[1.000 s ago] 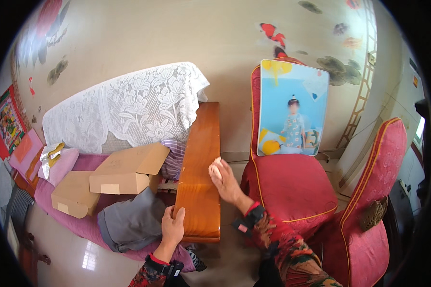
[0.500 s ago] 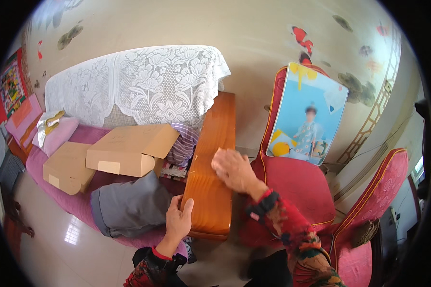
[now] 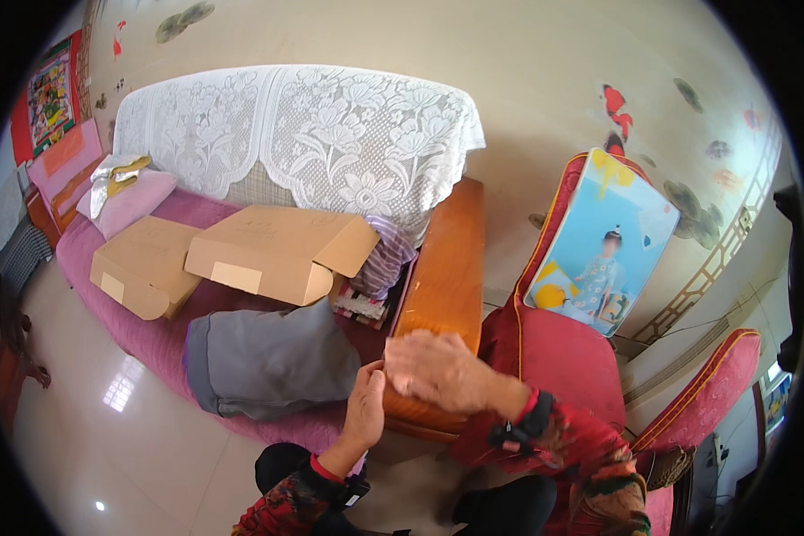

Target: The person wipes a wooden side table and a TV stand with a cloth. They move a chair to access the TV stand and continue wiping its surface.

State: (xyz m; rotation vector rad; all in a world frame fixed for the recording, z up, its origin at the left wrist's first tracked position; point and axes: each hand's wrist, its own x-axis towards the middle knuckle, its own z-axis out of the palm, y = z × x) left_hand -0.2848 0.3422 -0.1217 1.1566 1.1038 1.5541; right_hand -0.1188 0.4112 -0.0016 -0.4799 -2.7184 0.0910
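My right hand (image 3: 442, 371) lies palm down over the front end of the brown wooden sofa armrest (image 3: 451, 259). Its fingers look stretched out but are a little blurred, and nothing shows in them. My left hand (image 3: 364, 411) is held at the armrest's left edge, close to the right fingertips. Its thumb points up and its fingers are extended, partly hidden behind the thumb. A dark grey folded cloth or garment (image 3: 272, 362) lies on the seat left of that hand. Two brown cardboard boxes (image 3: 277, 246) rest behind the cloth on the purple sofa cover (image 3: 80, 246).
White lace (image 3: 357, 134) drapes the sofa back. A striped purple cloth (image 3: 386, 255) is tucked beside the armrest. To the right, a red chair (image 3: 572, 357) carries a picture panel (image 3: 603, 241). Another red chair (image 3: 701, 393) stands nearer. Shiny tiles (image 3: 80, 429) cover the floor at left.
My right hand has moved along the armrest toward its near end, next to my left hand. My left hand has gone from gripping the edge to being held beside it. The view has shifted.
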